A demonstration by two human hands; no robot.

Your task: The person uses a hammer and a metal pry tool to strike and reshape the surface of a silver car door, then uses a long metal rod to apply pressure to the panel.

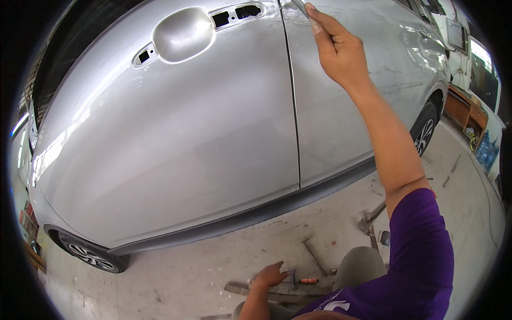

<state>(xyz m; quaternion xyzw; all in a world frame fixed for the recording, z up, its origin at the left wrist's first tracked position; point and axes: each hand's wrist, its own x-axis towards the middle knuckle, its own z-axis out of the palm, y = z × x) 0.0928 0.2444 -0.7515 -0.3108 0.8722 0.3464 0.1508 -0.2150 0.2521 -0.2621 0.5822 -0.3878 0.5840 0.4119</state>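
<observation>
My right hand [344, 53] is raised at the top of the view, its fingers and thumb closed round a thin grey metal tool [301, 8]. The tool's far end meets the upper picture edge, so I cannot tell its full shape or whether it touches the car. Behind it lie the silver front door [213, 128], with bare handle openings, and the scratched rear door [341, 117]. Low down, my left hand [271, 274] hangs with fingers stretched out and holds nothing visible. Beside its fingertips is a small hammer-like tool [292, 278].
On the floor lie a long-handled hammer [316, 257], an orange-handled tool [308, 280] and a dark metal hammer head [366, 223]. Long flat bars [237, 289] lie by my legs. The dark sill [245, 218] runs under the doors. A wooden cabinet [464, 109] stands at the far right.
</observation>
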